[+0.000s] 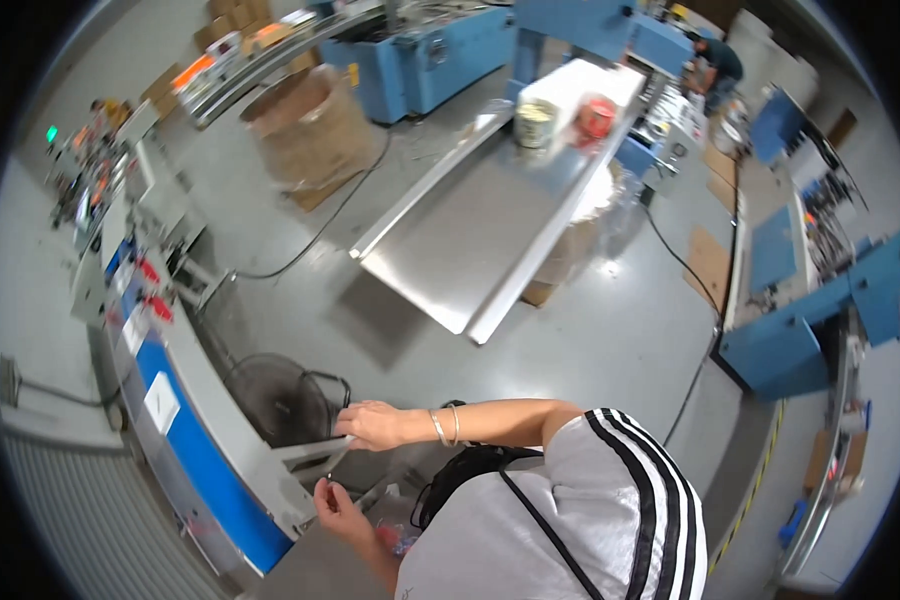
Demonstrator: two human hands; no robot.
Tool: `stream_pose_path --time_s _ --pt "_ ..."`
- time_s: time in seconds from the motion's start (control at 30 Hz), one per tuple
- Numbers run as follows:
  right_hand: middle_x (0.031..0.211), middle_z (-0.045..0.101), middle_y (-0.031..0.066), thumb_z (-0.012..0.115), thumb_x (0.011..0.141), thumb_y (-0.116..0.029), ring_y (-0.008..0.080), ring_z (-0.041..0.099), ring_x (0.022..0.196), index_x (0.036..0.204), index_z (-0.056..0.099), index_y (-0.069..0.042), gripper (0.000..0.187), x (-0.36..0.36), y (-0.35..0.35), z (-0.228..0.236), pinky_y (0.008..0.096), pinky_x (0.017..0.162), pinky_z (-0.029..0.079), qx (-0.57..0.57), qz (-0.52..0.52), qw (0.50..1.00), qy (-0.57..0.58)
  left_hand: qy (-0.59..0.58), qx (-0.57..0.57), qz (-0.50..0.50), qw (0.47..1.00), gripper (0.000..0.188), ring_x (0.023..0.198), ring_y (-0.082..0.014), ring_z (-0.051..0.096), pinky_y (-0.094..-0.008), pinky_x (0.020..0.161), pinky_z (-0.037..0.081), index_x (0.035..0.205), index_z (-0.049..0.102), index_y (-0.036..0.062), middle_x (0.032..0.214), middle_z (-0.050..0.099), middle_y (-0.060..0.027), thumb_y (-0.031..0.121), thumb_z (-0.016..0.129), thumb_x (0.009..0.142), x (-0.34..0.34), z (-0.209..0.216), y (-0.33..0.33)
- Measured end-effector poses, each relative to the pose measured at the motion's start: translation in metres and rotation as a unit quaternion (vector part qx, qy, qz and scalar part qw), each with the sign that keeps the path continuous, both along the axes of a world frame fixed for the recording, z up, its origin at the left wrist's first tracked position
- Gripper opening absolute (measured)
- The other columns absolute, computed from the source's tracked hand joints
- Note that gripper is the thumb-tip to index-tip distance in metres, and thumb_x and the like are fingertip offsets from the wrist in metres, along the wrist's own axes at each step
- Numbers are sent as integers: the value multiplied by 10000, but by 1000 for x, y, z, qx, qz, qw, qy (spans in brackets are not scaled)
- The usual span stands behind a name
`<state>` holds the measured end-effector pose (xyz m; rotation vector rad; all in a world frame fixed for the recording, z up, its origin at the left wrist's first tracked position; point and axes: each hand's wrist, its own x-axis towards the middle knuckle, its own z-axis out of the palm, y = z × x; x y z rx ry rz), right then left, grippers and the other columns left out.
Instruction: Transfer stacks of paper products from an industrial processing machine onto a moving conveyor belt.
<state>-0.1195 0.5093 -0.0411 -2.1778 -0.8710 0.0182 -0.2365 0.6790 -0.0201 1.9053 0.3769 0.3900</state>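
Observation:
My right hand [372, 425], with two bracelets on the wrist, reaches across to the left and closes on the end of a grey metal bracket [310, 452] that sticks out of a long grey and blue machine [205, 440]. My left hand [336, 506] is just below it, fingers curled upward toward a thin metal strip [336, 462] under the bracket. Whether it holds the strip is unclear. A black strap [530, 510] crosses my grey striped shirt.
A black round fan [275, 400] stands on the floor beside the machine. A long steel table [460, 240] ahead carries a pail [535, 122] and a red object [596, 117]. A cardboard drum [310, 125], floor cables, blue machines and another person [718, 65] lie farther off.

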Motion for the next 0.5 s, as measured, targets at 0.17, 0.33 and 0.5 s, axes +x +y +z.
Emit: stream_pose_path --time_s 0.17,0.33,0.5 --pt "935 635 104 670 815 -220 310 614 929 1041 608 -60 284 -36 -106 22 423 790 500 42 -16 996 80 16 -16 -118 993 280 865 -157 598 -281 787 483 1163 586 -40 984 642 -91 71 591 905 20 6 -55" --pt "858 630 94 651 850 -225 320 628 833 1095 605 -39 311 -53 -210 35 408 737 488 38 -67 988 136 4 -27 -170 985 280 858 -141 592 -273 779 481 1157 590 -37 974 638 -79 71 599 898 39 10 -131" --pt "864 645 100 650 856 -237 299 635 826 1068 608 -41 291 -72 -324 50 397 731 495 69 -127 976 162 -1 -65 -195 979 285 822 -109 582 -246 734 474 1171 571 -48 934 630 -48 77 580 914 60 17 -239"
